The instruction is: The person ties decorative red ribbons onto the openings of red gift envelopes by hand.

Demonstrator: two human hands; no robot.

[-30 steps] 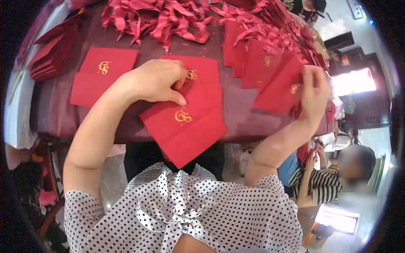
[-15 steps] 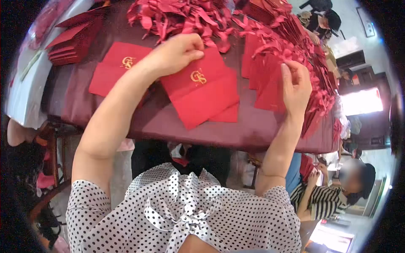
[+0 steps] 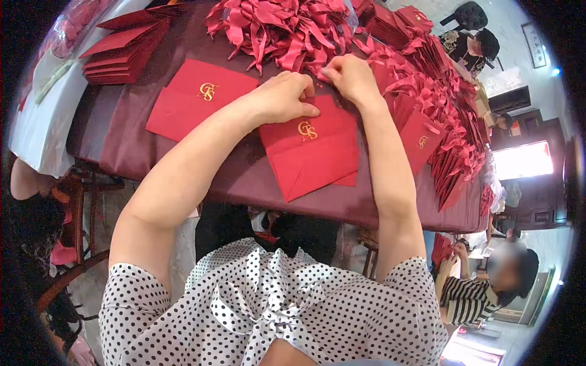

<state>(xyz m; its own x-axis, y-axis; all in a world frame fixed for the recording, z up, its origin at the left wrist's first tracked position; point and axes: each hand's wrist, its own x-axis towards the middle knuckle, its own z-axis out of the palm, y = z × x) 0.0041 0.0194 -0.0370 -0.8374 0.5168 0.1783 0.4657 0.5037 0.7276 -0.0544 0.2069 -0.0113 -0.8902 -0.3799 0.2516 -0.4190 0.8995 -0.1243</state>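
Note:
Flat red paper bags with gold monograms lie overlapped on the table before me. My left hand is curled over the upper edge of the front red paper bag, its thumb on the bag's face. Just right of it, my right hand has its fingertips pinched together at the lower edge of a heap of red ribbons. Whatever lies between those fingertips is too small to make out. Another monogrammed bag lies left of my left forearm, partly covered by it.
Folded red bags stand at the far left, near a white plastic-wrapped block. Bags with ribbons crowd the table's right side. A person in a striped top sits at right; another person is beyond the table.
My right hand has let go of a bag at the right and moved left to the ribbon heap. My left hand stays at the front bag's upper edge. The view has shifted slightly.

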